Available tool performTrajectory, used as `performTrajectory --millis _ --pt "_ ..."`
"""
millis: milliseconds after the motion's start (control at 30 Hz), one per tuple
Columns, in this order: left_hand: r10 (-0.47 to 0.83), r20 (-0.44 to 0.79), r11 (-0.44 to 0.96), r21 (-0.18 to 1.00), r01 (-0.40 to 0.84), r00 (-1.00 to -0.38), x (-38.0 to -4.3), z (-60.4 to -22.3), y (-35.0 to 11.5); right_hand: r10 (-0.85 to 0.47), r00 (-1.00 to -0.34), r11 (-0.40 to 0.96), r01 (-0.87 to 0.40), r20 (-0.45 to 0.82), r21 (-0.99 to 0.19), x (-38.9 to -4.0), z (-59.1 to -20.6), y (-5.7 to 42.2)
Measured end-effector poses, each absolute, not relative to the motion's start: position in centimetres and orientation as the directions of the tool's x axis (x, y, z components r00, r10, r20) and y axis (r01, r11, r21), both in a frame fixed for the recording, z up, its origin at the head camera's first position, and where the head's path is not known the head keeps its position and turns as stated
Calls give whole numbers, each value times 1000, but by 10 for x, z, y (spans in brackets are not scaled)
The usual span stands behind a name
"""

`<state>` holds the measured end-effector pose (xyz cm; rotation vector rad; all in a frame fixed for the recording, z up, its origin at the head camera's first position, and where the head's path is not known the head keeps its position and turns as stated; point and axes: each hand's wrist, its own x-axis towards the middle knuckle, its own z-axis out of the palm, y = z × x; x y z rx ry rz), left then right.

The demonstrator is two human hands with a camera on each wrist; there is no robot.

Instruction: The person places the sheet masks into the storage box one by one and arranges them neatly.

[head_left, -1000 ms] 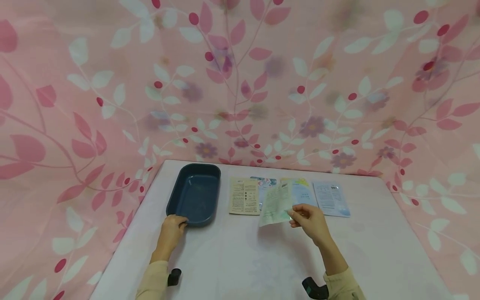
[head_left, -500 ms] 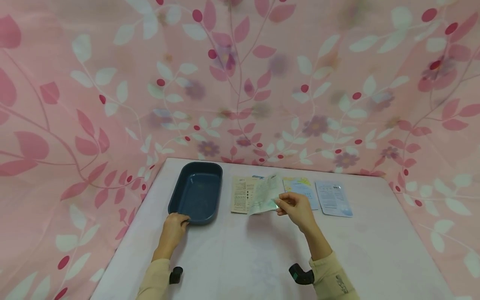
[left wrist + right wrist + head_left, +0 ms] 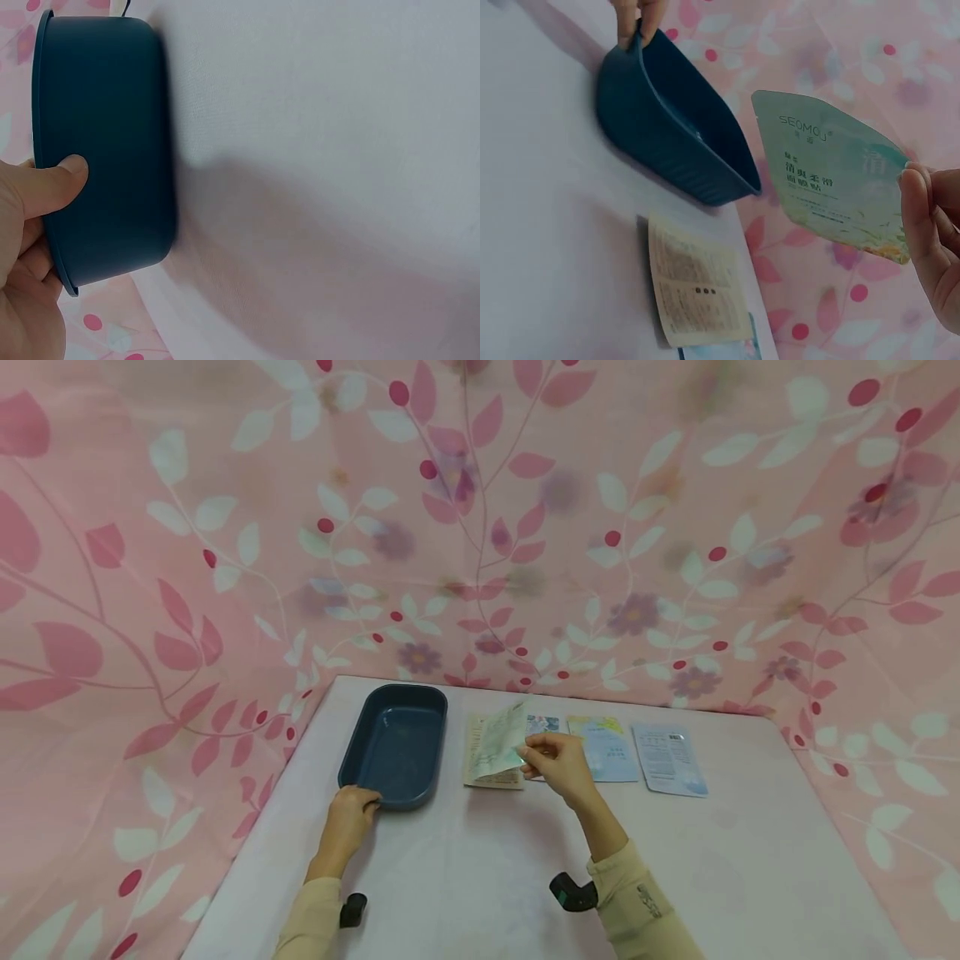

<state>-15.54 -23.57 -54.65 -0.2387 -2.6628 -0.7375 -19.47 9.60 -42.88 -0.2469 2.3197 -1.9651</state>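
Observation:
A dark blue rectangular tub [image 3: 393, 752] stands at the left of the table, and nothing shows inside it. My left hand [image 3: 347, 820] grips its near rim; in the left wrist view the thumb [image 3: 64, 184] lies on the outer wall and the fingers go over the rim. Between thumb and fingers my right hand [image 3: 558, 766] pinches the edge of a pale green face mask sachet [image 3: 825, 176]. The sachet hangs tilted in the air above a cream printed packet [image 3: 476, 760], partly hiding it.
Right of the cream packet lie a blue patterned packet [image 3: 543, 724], partly hidden, a yellow and blue packet [image 3: 611, 756] and a light blue packet [image 3: 670, 760]. A pink floral cloth [image 3: 480, 527] hangs behind the white table [image 3: 465, 877].
My right hand has carried the green sachet leftward, from over the blue patterned packet to over the cream packet. The left hand stays on the tub's rim.

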Motion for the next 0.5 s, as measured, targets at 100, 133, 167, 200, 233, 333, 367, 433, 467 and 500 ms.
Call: performTrajectory --millis 100,133,167,200,233,333,367,433,467,500 --pt "67 390 850 459 257 -919 -156 -548 -236 -197 -980 164 -72 39 -984 -197 -431 88" --pt "68 394 849 459 260 -916 -156 -548 -235 -201 -979 163 -77 43 -984 -199 -432 85" --pt "68 401 849 458 264 -913 -156 -548 -235 -206 -977 160 -84 50 -984 -200 -433 82" --pt "68 408 849 455 268 -910 -156 -549 -235 -210 -976 153 -90 57 -984 -201 -434 78" --pt "68 415 849 453 271 -907 -156 -549 -235 -217 -974 143 -97 64 -985 -202 -435 75" --pt "67 428 847 453 278 -901 -155 -548 -235 -227 -970 116 -115 86 -987 -205 -438 66" --pt "66 427 848 453 276 -902 -155 -547 -235 -231 -968 109 -125 97 -986 -206 -439 63" --pt "62 418 848 457 269 -906 -155 -547 -236 -239 -964 96 -145 119 -985 -207 -441 58" --pt "63 414 847 459 268 -908 -155 -546 -236 -244 -961 92 -159 133 -983 -208 -442 55" --pt "63 409 847 460 265 -910 -154 -546 -236 -250 -957 85 -172 146 -981 -209 -443 52"
